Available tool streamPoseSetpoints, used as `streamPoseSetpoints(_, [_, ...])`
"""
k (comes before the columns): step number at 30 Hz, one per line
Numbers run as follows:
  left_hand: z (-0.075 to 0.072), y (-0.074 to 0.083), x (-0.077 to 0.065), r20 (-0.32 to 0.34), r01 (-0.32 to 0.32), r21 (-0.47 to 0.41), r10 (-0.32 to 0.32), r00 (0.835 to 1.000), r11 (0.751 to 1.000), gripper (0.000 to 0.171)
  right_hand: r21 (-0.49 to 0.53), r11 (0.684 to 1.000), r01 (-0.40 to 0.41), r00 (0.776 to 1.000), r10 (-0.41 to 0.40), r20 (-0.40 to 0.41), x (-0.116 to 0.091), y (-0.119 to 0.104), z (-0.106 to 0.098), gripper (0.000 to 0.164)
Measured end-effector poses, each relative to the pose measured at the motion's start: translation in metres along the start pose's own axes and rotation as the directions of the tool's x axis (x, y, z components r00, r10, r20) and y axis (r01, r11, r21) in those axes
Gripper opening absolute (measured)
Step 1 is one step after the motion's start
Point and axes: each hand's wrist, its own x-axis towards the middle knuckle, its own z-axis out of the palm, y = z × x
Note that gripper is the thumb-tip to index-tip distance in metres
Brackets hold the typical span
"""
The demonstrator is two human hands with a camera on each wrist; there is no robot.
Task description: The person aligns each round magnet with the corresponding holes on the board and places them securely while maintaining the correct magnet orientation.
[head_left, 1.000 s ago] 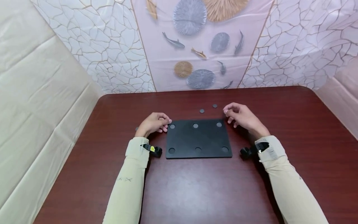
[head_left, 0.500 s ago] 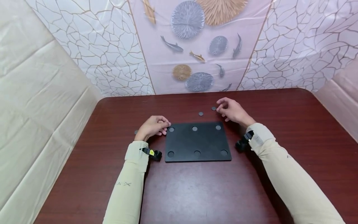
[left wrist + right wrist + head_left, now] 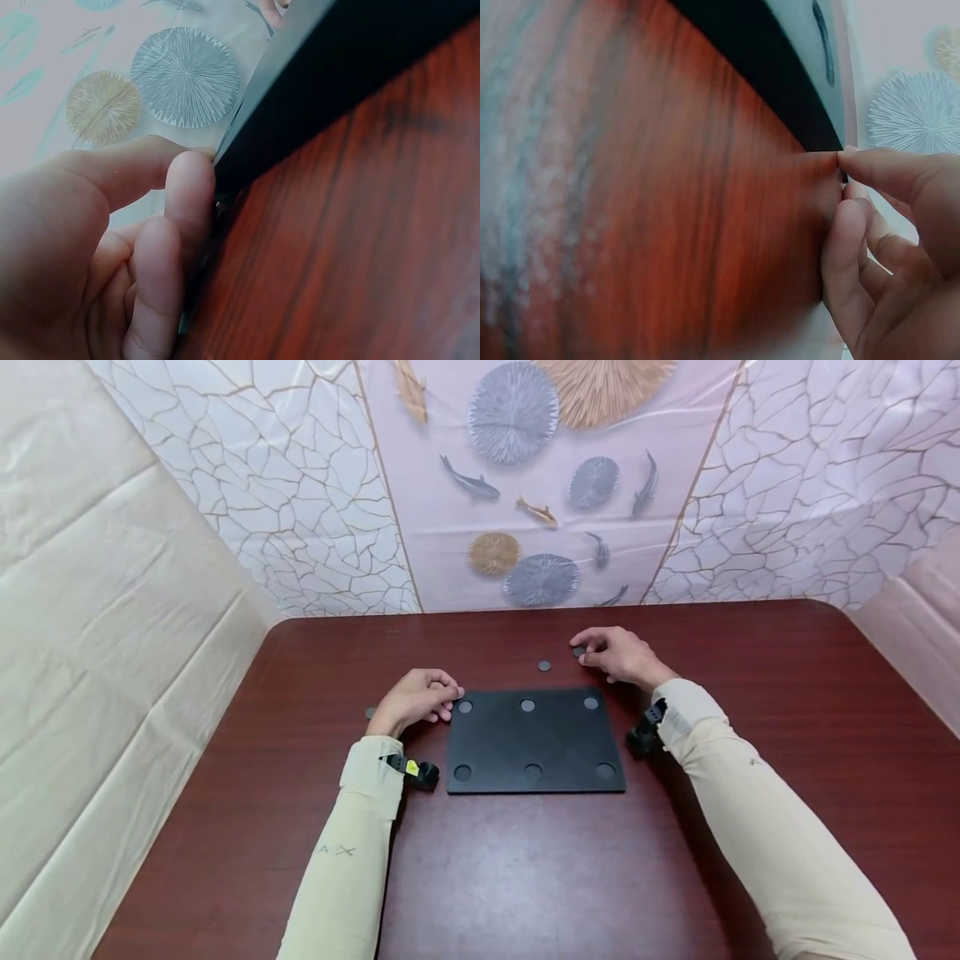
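Note:
A flat black board (image 3: pixel 536 739) with round recesses lies on the table, its far row of recesses looking lighter grey than the near row. My left hand (image 3: pixel 420 697) holds the board's far left corner with thumb and fingertips. Beyond the far right corner, my right hand (image 3: pixel 618 656) has thumb and forefinger on either side of a small dark grey disc (image 3: pixel 578 652), which is partly covered by the fingers. Another such disc (image 3: pixel 544 666) lies to its left, behind the board. In the right wrist view the disc between the fingers is hidden.
One more small disc (image 3: pixel 371 712) lies left of the board, partly behind the left wrist. The reddish-brown table (image 3: pixel 495 877) ends at a patterned backdrop (image 3: pixel 540 485). A pale cloth wall (image 3: pixel 112 610) runs along the left side.
My right hand has moved left from beside the board's far right corner to the farther disc, and its thumb and forefinger have come around it. The left hand stays at its corner.

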Motion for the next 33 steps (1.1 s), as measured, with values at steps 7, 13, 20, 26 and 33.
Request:
streamPoseSetpoints(7, [0.002,0.001,0.002,0.004,-0.011,-0.005,0.011,1.0,1.0,0.017,-0.048,0.999,0.001,1.0,-0.003,-0.029,-0.001,0.0,-0.002,0.026])
streamPoseSetpoints(13, [0.001,0.002,0.001,0.001,-0.012,-0.008,0.012,1.0,1.0,0.016,-0.149,0.989,0.005,0.999,-0.012,-0.047,0.0,-0.004,-0.001,0.024])
streamPoseSetpoints(20, [0.0,0.005,0.0,-0.011,-0.021,-0.012,0.021,1.0,1.0,0.016,-0.222,0.975,-0.016,0.998,0.004,-0.055,0.001,-0.011,-0.003,0.024])
streamPoseSetpoints(26, [0.001,0.004,0.001,-0.009,-0.028,-0.021,0.028,1.0,0.999,0.015,-0.245,0.969,-0.013,0.998,-0.002,-0.062,0.001,-0.011,-0.002,0.024])
streamPoseSetpoints(33, [0.001,0.0,-0.001,-0.022,-0.032,-0.021,0.032,0.999,0.999,0.015,-0.279,0.96,0.028,0.994,-0.057,-0.097,0.003,-0.007,0.007,0.023])
